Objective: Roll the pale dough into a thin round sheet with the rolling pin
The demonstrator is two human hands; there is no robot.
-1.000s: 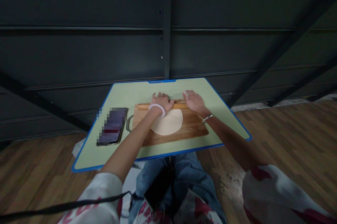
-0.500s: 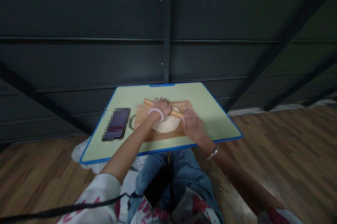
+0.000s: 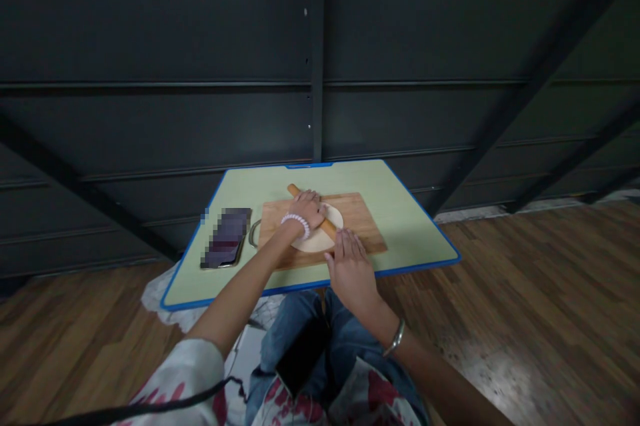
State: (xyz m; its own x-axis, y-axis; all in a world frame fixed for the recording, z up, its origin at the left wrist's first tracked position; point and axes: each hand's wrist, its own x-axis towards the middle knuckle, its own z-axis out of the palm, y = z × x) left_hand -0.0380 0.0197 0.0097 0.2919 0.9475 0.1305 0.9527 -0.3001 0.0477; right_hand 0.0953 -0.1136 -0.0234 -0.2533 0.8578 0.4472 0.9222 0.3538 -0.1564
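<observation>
A wooden rolling pin (image 3: 329, 228) lies slantwise across a round, flat piece of dough (image 3: 313, 243), its far end pointing left. My left hand (image 3: 309, 209) holds the pin near its far end, the fingers draped over it. On the near end is my right hand (image 3: 353, 266), its fingers laid over the pin and its thumb out to the left; this end is hidden beneath it. Under the dough is a wooden cutting board (image 3: 367, 233) with a metal handle (image 3: 253, 234) at its left side.
The board rests on a small pale green table (image 3: 410, 239) with a blue rim. A phone (image 3: 227, 239), partly pixelated, lies at the table's left. Behind stands a dark panelled wall (image 3: 225, 126). Below is wood-look flooring (image 3: 525, 279), and a black device (image 3: 303, 356) hangs over my lap.
The rolling pin has turned to a steeper slant. My right hand has come nearer to me and leftward with the pin's near end, while my left hand has shifted only slightly.
</observation>
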